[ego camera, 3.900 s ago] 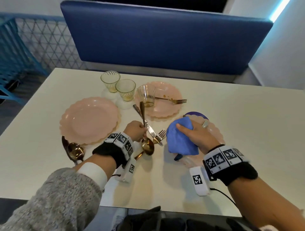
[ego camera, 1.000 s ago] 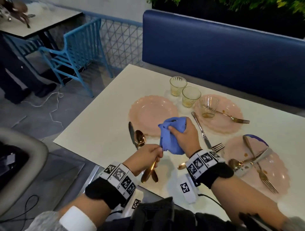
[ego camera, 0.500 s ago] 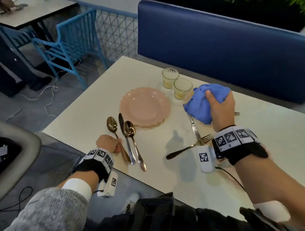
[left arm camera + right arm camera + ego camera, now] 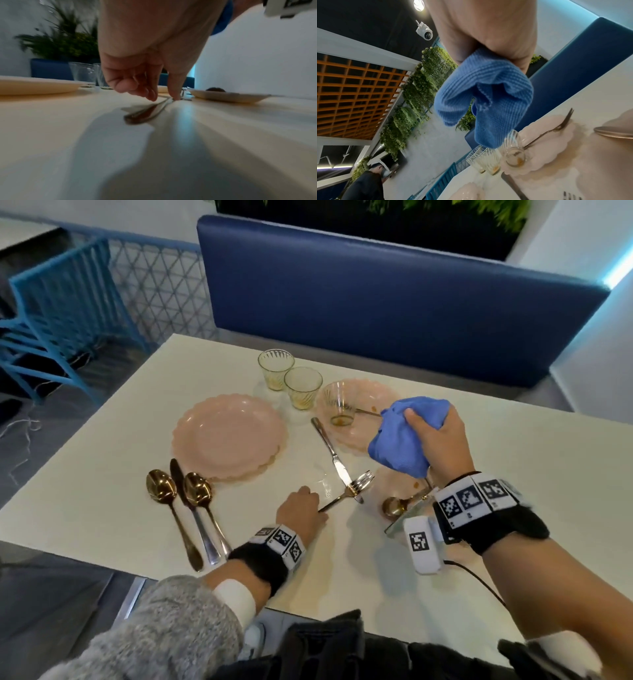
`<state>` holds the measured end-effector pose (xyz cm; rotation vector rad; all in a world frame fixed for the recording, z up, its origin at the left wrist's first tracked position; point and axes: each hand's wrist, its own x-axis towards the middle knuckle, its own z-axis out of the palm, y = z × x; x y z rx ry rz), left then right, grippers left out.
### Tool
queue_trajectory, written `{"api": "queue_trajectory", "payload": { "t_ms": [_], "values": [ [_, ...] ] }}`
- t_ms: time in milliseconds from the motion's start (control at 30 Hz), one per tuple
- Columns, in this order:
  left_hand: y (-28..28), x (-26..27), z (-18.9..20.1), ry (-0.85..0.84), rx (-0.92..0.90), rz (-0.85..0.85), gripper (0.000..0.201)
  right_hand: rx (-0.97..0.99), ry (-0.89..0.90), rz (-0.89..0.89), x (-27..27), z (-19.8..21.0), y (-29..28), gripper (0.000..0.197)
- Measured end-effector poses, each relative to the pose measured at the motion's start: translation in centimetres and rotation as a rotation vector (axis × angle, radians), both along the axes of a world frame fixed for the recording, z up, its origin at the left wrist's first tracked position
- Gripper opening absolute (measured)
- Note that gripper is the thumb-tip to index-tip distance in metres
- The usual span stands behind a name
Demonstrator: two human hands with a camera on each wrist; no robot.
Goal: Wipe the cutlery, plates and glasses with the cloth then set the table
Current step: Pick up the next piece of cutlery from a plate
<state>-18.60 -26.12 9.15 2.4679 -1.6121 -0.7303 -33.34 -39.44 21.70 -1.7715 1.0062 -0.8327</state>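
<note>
Near the worktop's [image 4: 513, 474] front edge, our left hand [image 4: 301, 513] is lowered onto the fork [image 4: 352, 491] handle. Its fingers [image 4: 149, 93] are curled down with the tips at the handle, which lies flat on the worktop; we cannot tell whether they have closed round it. The fork's tines lie across the blade of a knife [image 4: 330, 453] just beyond the hand. Toward the right edge, our right hand [image 4: 442, 440] is raised above the worktop, fingers bunched tight round the blue cloth [image 4: 400, 440], which hangs in folds over a soiled pink plate [image 4: 373, 395]. Toward the left edge, two spoons [image 4: 161, 491] and a second knife [image 4: 178, 474] lie side by side, just beside a clean plate [image 4: 229, 436]. Three glasses [image 4: 303, 388] stand near the far edge, one of them on the soiled plate.
</note>
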Motion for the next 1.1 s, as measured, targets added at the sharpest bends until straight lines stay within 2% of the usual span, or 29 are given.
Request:
{"api": "queue_trajectory", "payload": {
  "t_ms": [167,267,300,333,400,433,467,533,600,767,900,967,1033,1100],
  "values": [
    [-2.1,-0.6,-0.7,-0.059,0.093,0.006,0.027,0.175,0.043,-0.117,-2.2,-0.4,1.5,0.017],
    [-2.7,-0.4,-0.2,0.057,0.144,0.091,0.024,0.297,0.116,-0.129,-3.1,-2.3,1.7,0.013],
    [-2.7,-0.4,0.2,0.132,0.144,0.132,0.022,0.343,0.15,-0.15,-3.3,-3.2,1.4,0.026],
    [-2.6,-0.3,0.6,0.234,0.133,0.179,0.018,0.396,0.164,-0.159,-3.5,-4.2,1.2,0.049],
    [-2.2,-0.4,1.6,0.586,0.06,0.329,0.021,0.499,0.15,-0.156,-3.4,-6.3,1.1,0.085],
    [-1.9,-0.6,2.4,0.802,0.015,0.412,0.024,0.555,0.147,-0.14,-2.9,-6.8,1.5,0.091],
    [-1.7,-0.9,3.2,0.976,-0.025,0.459,0.026,0.606,0.147,-0.125,-2.3,-7.2,2.1,0.087],
    [-1.6,-1.7,4.8,1.11,-0.084,0.435,0.027,0.656,0.138,-0.103,-0.6,-7.4,3.3,0.057],
    [-1.4,-2.7,6.3,1.123,-0.136,0.381,0.027,0.591,0.137,-0.144,1.3,-7.9,3.7,0.034],
    [-0.1,-2.2,8.5,1.038,-0.189,0.343,0.023,0.445,0.105,-0.289,4.1,-6.1,3.0,0.036],
    [0.8,0.1,10.0,0.975,-0.221,0.347,0.025,0.143,0.146,-0.24,5.6,-3.5,2.8,0.032],
    [1.4,1.3,10.7,0.947,-0.222,0.328,0.023,0.034,0.238,-0.247,6.3,-2.6,2.3,0.036],
    [2.8,2.6,11.1,0.928,-0.189,0.327,0.022,0.051,0.26,-0.426,6.2,-1.9,0.4,0.041],
    [4.2,4.0,11.1,0.958,-0.205,0.389,0.02,0.162,0.125,-0.553,5.1,-1.7,-1.7,0.043]
  ]
}}
